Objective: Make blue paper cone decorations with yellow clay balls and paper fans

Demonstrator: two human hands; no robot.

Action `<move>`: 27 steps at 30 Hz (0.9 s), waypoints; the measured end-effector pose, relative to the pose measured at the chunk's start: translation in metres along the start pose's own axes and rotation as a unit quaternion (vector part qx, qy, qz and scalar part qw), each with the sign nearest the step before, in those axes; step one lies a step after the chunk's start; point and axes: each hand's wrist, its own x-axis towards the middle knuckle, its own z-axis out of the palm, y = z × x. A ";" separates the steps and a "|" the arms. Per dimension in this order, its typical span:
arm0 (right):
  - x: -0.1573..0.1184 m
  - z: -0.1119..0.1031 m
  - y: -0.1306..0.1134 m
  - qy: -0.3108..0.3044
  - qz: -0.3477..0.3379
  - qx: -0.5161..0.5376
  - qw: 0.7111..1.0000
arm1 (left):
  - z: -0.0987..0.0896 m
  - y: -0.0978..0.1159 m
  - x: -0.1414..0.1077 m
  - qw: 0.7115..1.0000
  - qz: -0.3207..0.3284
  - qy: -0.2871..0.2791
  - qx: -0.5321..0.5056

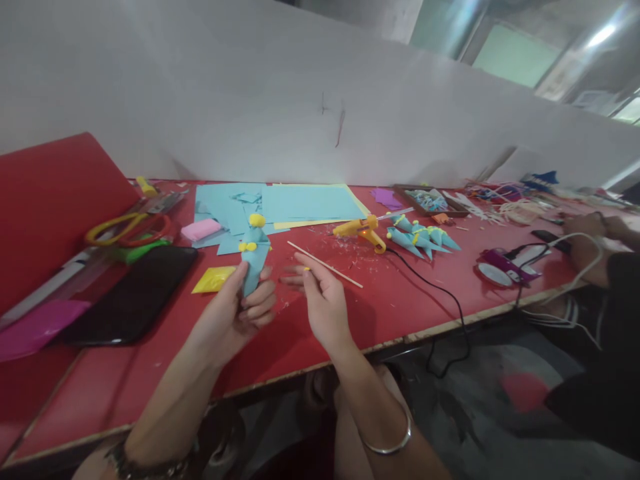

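Upright in my left hand [245, 303] is a blue paper cone [256, 257] with small yellow balls around its middle and a larger yellow piece on top. My right hand [323, 293] is just to the right of it, with thumb and index finger pinched on a tiny yellow piece [307, 269] and the other fingers stretched to the left. A thin wooden stick [325, 264] lies on the red table [300, 340] behind my right hand. The yellow packet [213, 279] is left of the cone, beside a pink packet [201, 230].
A yellow glue gun [357, 228] with a black cable and several blue cones [423, 239] lie to the right. Blue sheets [310, 202] are at the back. Scissors [125, 230] and a black phone-like slab [135, 293] lie left. Another person's arm [585, 247] is far right.
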 end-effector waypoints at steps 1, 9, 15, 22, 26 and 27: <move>0.000 0.000 0.000 0.002 -0.006 0.003 1.000 | 0.000 0.000 0.000 1.000 -0.002 -0.008 -0.003; -0.004 0.000 -0.006 0.045 -0.029 -0.036 0.998 | 0.001 -0.004 0.002 1.000 -0.024 -0.011 0.013; -0.002 -0.001 -0.006 0.022 -0.030 -0.038 0.999 | 0.002 -0.004 0.001 0.999 -0.026 -0.025 0.021; -0.003 -0.003 -0.008 0.033 -0.061 -0.074 0.995 | 0.004 -0.005 0.002 0.999 -0.030 -0.022 0.027; -0.001 -0.005 -0.006 0.036 -0.053 -0.077 0.995 | 0.003 -0.007 0.002 0.999 -0.029 -0.027 0.026; 0.000 -0.006 -0.004 0.037 -0.051 -0.062 0.996 | 0.003 -0.007 0.002 0.999 -0.029 -0.029 0.026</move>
